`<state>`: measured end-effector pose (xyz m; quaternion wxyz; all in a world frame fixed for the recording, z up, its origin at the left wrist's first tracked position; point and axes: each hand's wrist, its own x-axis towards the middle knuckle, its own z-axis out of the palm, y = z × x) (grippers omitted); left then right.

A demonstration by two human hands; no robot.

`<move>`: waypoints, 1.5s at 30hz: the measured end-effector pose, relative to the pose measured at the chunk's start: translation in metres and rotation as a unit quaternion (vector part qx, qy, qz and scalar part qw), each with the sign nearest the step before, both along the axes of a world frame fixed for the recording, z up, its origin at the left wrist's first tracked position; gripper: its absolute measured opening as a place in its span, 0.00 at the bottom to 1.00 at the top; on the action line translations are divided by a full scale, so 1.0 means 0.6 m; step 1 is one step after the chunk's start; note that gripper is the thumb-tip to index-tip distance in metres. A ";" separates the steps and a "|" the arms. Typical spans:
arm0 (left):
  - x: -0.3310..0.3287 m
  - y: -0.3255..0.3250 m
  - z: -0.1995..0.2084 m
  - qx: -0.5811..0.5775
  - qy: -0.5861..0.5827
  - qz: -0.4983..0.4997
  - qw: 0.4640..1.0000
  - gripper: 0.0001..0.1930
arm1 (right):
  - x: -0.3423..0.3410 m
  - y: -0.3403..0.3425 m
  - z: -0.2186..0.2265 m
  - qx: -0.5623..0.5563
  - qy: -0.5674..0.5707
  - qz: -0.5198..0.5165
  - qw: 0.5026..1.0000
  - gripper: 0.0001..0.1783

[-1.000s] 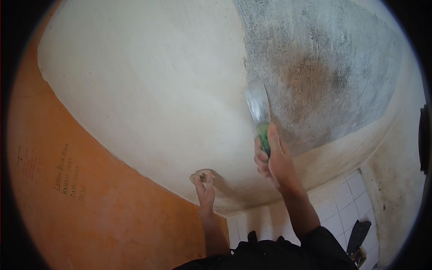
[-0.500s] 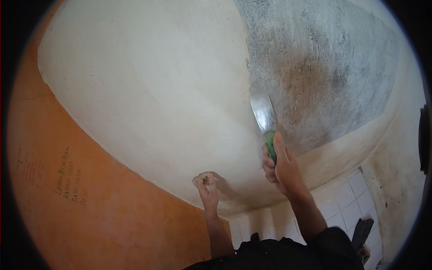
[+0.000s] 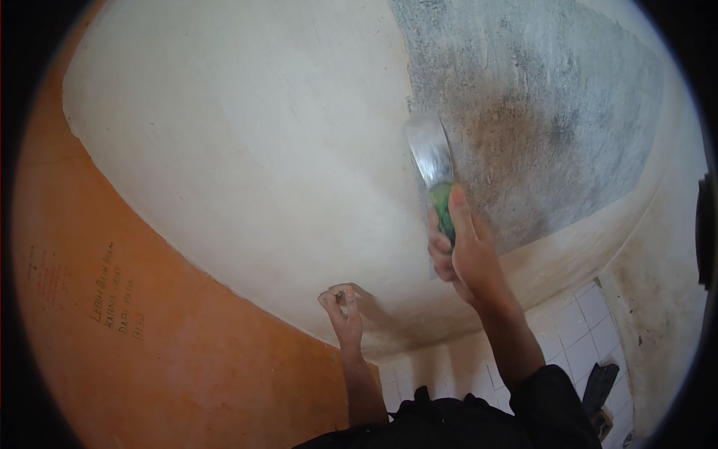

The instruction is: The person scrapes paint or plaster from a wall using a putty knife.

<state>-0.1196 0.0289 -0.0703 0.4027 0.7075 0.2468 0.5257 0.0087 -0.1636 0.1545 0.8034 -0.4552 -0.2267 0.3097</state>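
Observation:
My right hand [image 3: 473, 243] is wrapped round the green handle of a putty knife [image 3: 431, 153], thumb lying along the handle. Its wide metal blade points up, at the ragged border between the cream wall coating [image 3: 262, 135] and the rough grey patch [image 3: 523, 135]. Part of the handle is covered by my fingers. Lower and to the left, my left hand [image 3: 344, 310] is closed close to the cream wall, its fingers curled toward the thumb. Whatever it may hold is too small and hidden to name.
An orange wall [image 3: 187, 337] with handwriting meets the cream wall at the left. White floor tiles [image 3: 580, 325] show below, with a dark, long object [image 3: 600, 385] on them at the lower right. Another pale, stained wall surface [image 3: 658, 292] rises at the right.
My right hand and the putty knife have moved up and slightly left along the border of the grey patch. The left hand has hardly moved.

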 end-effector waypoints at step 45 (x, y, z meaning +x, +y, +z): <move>-0.011 -0.001 -0.009 0.002 0.002 -0.017 1.000 0.07 | -0.007 -0.009 -0.019 -0.018 0.058 0.009 0.998 0.28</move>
